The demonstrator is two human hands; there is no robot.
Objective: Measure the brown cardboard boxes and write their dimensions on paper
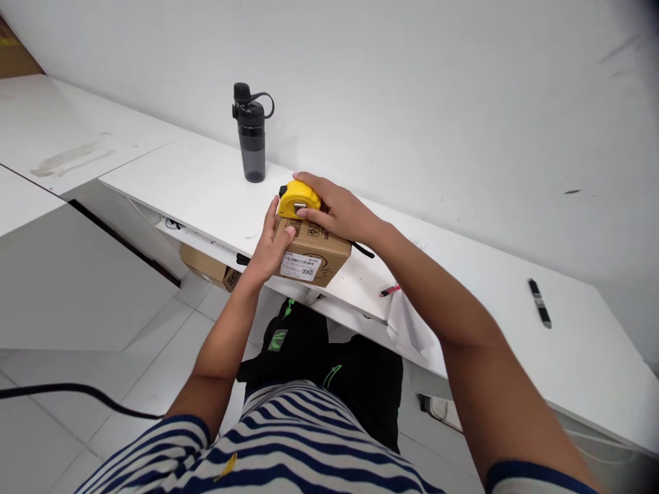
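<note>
R hand (342, 211) pinches tape measure (297, 196) btwn thumb & fingers, atop box (323, 251) at tabletop (206, 182) front edge. L hand (270, 250) clasps box's L side. Bottle (252, 140) upright nr wall (412, 103).

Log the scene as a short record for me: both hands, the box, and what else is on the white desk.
Left hand: on the left side of the cardboard box
Right hand: holding a yellow tape measure at the box's top
Box label: white, facing the person
Upright: dark bottle
Lying: black pen, red-and-black pen
</note>
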